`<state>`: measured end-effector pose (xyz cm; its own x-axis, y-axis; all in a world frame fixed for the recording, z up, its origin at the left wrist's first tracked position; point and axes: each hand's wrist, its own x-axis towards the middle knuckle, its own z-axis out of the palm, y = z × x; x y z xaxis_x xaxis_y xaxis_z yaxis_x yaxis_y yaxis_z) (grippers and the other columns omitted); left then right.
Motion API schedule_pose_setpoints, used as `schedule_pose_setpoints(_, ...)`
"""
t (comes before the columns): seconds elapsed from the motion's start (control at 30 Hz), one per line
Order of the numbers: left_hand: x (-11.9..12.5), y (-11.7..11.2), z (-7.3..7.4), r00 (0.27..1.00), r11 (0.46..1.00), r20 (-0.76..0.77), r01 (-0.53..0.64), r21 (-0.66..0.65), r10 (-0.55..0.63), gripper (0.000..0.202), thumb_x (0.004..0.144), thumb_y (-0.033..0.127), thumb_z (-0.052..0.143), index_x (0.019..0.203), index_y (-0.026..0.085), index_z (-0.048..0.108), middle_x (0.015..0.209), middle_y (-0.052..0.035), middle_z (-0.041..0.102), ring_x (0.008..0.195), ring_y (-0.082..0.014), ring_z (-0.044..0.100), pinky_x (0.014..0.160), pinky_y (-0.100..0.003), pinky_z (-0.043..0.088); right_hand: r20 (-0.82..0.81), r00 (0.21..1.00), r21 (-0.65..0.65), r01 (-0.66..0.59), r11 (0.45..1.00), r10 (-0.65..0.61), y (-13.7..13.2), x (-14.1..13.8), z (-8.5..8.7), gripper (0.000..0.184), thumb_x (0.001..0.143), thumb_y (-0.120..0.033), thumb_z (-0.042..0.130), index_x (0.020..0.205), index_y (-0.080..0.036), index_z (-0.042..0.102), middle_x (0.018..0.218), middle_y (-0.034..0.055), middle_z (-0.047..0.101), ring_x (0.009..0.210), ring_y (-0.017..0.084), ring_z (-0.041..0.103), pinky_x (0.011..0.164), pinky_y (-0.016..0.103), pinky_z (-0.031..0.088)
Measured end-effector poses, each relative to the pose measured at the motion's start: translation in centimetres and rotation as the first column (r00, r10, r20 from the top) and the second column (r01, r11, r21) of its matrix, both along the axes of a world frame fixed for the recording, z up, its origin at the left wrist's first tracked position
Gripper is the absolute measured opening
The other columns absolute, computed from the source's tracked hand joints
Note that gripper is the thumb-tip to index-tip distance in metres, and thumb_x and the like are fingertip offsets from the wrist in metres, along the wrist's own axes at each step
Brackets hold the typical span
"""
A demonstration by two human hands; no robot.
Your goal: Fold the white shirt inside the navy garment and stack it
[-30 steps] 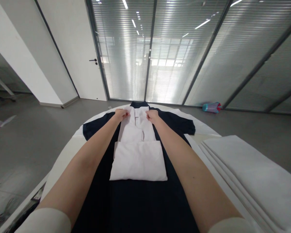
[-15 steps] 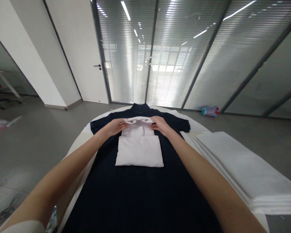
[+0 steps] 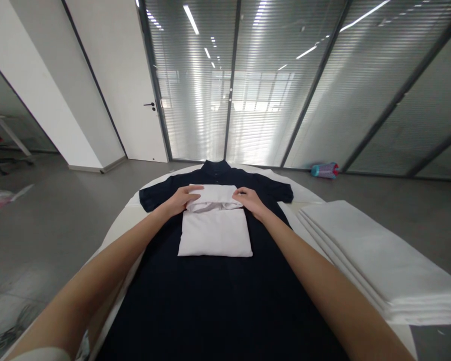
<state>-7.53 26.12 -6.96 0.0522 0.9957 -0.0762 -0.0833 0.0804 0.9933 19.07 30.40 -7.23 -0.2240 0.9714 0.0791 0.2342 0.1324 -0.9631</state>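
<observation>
A white folded garment (image 3: 215, 233) lies on the chest of a dark navy short-sleeved shirt (image 3: 218, 301), which is spread flat with its collar away from me. The garment's far part is turned over toward me, above its flat near part. My left hand (image 3: 182, 199) grips the left end of this fold, fingers lying over its top. At the right end, my right hand (image 3: 248, 199) pinches the fold's edge between thumb and fingers. Which kind of garment the white one is, I cannot tell.
Under the shirt is a round white table (image 3: 115, 228). A stack of folded white cloths (image 3: 379, 255) lies at its right side. On the floor beyond stands a blue and red patterned object (image 3: 325, 170) by the glass partition. A white door (image 3: 124, 85) is at the back left.
Both hands have brought the far edge of the white garment down and toward me. Its raised, open edge is now folded over as a flat strip.
</observation>
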Motion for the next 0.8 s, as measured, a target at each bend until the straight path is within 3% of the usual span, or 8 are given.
schedule_pose_setpoints(0.13,0.0,-0.7,-0.3,0.985,0.999,-0.171,-0.031,0.045,0.038,0.047,0.061,0.017,0.084,0.107,0.012,0.074,0.082,-0.0036,0.068,0.067,-0.0133,0.059,0.062,-0.022,0.046,0.262,0.958,0.014,-0.121,0.993,0.113,-0.3,0.8,0.0,0.014,0.073,-0.025,0.070,0.082,-0.018,0.062,0.064,-0.0027,0.061,0.059,0.013,0.056,0.056,0.022,0.039)
schedule_pose_setpoints(0.3,-0.8,-2.1,0.8,0.858,0.960,-0.442,-0.185,0.209,0.261,0.039,0.064,0.018,0.082,0.102,0.016,0.072,0.071,0.0005,0.060,0.060,-0.0126,0.055,0.056,-0.022,0.043,0.536,0.836,0.157,0.037,0.987,-0.116,-1.7,1.5,2.3,0.021,0.078,-0.034,0.073,0.085,-0.021,0.057,0.073,0.0006,0.065,0.066,0.017,0.062,0.061,0.025,0.042)
schedule_pose_setpoints(0.37,-1.7,-4.2,1.5,0.803,0.962,-0.537,-0.165,0.217,0.259,0.042,0.069,0.024,0.080,0.108,0.017,0.069,0.068,0.0015,0.058,0.055,-0.0124,0.055,0.051,-0.021,0.041,0.568,0.818,0.076,0.054,0.996,-0.088,-3.6,2.3,3.2,0.022,0.084,-0.038,0.068,0.086,-0.022,0.053,0.068,0.0000,0.065,0.057,0.016,0.062,0.057,0.025,0.043)
schedule_pose_setpoints(0.43,-2.5,-7.2,2.0,0.800,0.992,-0.586,-0.090,0.091,0.126,0.053,0.075,0.036,0.077,0.122,0.019,0.060,0.065,0.0020,0.060,0.050,-0.0136,0.057,0.045,-0.021,0.039,0.529,0.845,-0.101,-0.029,0.994,0.078,-6.3,3.2,3.6,0.022,0.087,-0.037,0.065,0.091,-0.023,0.049,0.063,-0.0021,0.064,0.049,0.015,0.060,0.048,0.024,0.041)
schedule_pose_setpoints(0.5,-3.0,-10.5,2.4,0.841,0.994,-0.538,0.004,-0.109,-0.063,0.067,0.079,0.046,0.073,0.136,0.021,0.048,0.069,0.0005,0.064,0.049,-0.0156,0.060,0.040,-0.021,0.037,0.439,0.872,-0.234,-0.122,0.964,0.217,-9.2,4.0,3.5,0.023,0.087,-0.034,0.064,0.099,-0.024,0.047,0.062,-0.0038,0.063,0.048,0.014,0.060,0.040,0.021,0.038)
schedule_pose_setpoints(0.6,-2.9,-14.5,2.6,0.897,0.943,-0.355,0.159,-0.294,-0.262,0.078,0.079,0.049,0.073,0.145,0.028,0.035,0.086,-0.0035,0.067,0.060,-0.0190,0.069,0.042,-0.021,0.043,0.327,0.908,-0.316,-0.158,0.935,0.264,-12.5,4.8,2.6,0.032,0.087,-0.032,0.062,0.112,-0.025,0.044,0.060,-0.0058,0.059,0.047,0.013,0.058,0.035,0.019,0.035)
schedule_pose_setpoints(0.67,-2.5,-16.0,2.5,0.925,0.923,-0.239,0.212,-0.320,-0.295,0.079,0.079,0.047,0.075,0.146,0.032,0.035,0.097,-0.0053,0.064,0.069,-0.0203,0.071,0.045,-0.021,0.047,0.247,0.938,-0.332,-0.152,0.931,0.242,-13.6,4.9,2.0,0.039,0.085,-0.032,0.062,0.119,-0.024,0.043,0.062,-0.0061,0.058,0.048,0.013,0.059,0.034,0.018,0.037)
schedule_pose_setpoints(0.8,-1.9,-16.7,1.7,0.973,0.943,-0.110,0.165,-0.289,-0.203,0.077,0.074,0.036,0.081,0.141,0.033,0.043,0.104,-0.0057,0.059,0.072,-0.0190,0.072,0.046,-0.019,0.048,0.121,0.980,-0.341,-0.110,0.933,0.160,-14.3,4.6,1.1,0.044,0.084,-0.034,0.061,0.122,-0.025,0.041,0.075,-0.0031,0.060,0.054,0.015,0.066,0.034,0.019,0.040)
